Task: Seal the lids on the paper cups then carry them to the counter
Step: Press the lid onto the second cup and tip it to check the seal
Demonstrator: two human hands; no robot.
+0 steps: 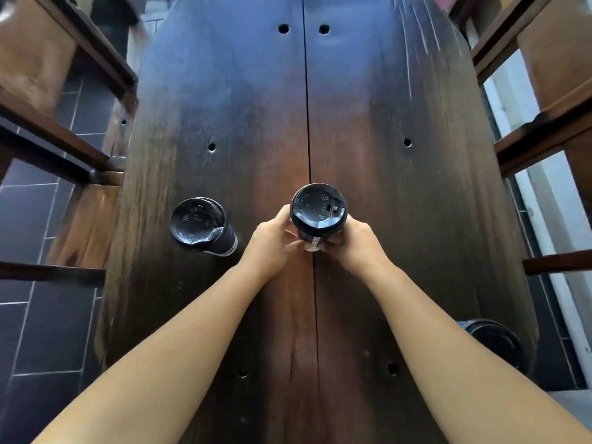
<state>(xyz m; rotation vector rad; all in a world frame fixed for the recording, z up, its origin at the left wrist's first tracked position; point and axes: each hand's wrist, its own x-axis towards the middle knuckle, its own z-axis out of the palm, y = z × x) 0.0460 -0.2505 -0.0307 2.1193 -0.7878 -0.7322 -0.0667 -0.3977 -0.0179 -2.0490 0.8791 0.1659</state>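
A dark wooden bench [384,187] is stretching away with a seam down its middle, wooden chairs [64,149] are flanking it on both sides, and grey floor tiles [41,315] are showing at the left. Centre stage, a black-lidded paper cup [318,208] is standing on the seam. The left hand [272,241] and right hand [358,241] are gripping it from either side, fingers [282,219] curling round its wall just under the lid. A second lidded cup [200,224] is standing untouched to the left, well apart. A dark round object [495,342] is sitting at the near right edge, too blurred to name.
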